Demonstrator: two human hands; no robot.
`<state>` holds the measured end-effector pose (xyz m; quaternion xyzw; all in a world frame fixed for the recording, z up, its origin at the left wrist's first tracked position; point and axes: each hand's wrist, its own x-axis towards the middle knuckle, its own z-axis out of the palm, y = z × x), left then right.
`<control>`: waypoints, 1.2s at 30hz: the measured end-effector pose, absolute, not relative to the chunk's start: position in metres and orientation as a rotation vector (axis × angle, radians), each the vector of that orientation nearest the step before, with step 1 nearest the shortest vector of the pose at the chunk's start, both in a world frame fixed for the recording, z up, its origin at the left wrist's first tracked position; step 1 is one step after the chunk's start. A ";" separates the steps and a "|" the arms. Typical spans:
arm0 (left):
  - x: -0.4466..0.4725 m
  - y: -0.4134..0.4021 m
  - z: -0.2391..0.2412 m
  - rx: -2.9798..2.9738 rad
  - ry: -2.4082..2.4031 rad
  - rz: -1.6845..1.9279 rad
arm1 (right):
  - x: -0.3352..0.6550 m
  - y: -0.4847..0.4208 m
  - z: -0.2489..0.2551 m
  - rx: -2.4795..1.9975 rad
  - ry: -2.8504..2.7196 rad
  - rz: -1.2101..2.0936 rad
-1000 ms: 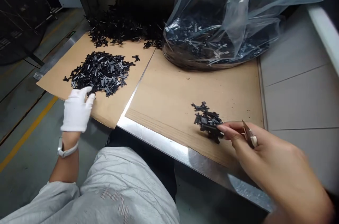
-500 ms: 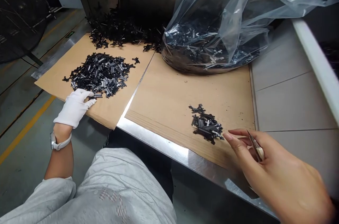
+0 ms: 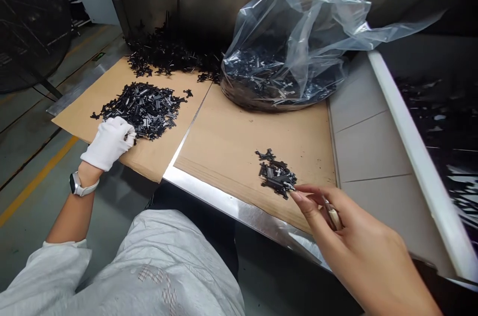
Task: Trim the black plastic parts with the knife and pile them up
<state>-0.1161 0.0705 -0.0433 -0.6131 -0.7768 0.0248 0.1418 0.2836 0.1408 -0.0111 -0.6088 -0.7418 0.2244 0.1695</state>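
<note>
My left hand (image 3: 113, 141), in a white glove, is closed with curled fingers at the near edge of a large pile of small black plastic parts (image 3: 149, 107). Whatever its fingertips pinch is hidden. My bare right hand (image 3: 345, 224) keeps a small pointed metal tool with a pale handle (image 3: 333, 215) tucked in its curled fingers. Its thumb and index fingertips are at the near right edge of a smaller heap of black parts (image 3: 277, 176). Whether they grip one of these parts I cannot tell.
Brown cardboard sheets (image 3: 224, 132) cover the metal-edged table (image 3: 209, 194). A clear plastic bag of black parts (image 3: 280, 72) stands at the back, beside a dark heap of parts (image 3: 168, 54). A raised white rail (image 3: 418, 157) borders the right side.
My left fingers have curled in from a spread pose at the pile. The right hand has come closer to the small heap, its fingertips now at the edge. The view has shifted slightly.
</note>
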 end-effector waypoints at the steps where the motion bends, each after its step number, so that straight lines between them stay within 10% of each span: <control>1: -0.116 0.071 -0.041 -1.763 -2.217 0.054 | 0.281 0.139 -0.011 -1.717 -2.123 0.695; 11: -0.122 0.069 -0.019 -1.797 -2.327 -0.003 | 0.263 0.128 -0.017 -1.415 -2.241 0.807; 26: 0.047 0.092 -0.027 -2.298 -2.522 -2.537 | 0.202 0.099 -0.027 -1.070 -1.668 1.415; 36: 0.110 0.091 -0.049 -1.373 -2.614 -3.019 | 0.221 0.084 -0.040 -1.026 -1.885 1.002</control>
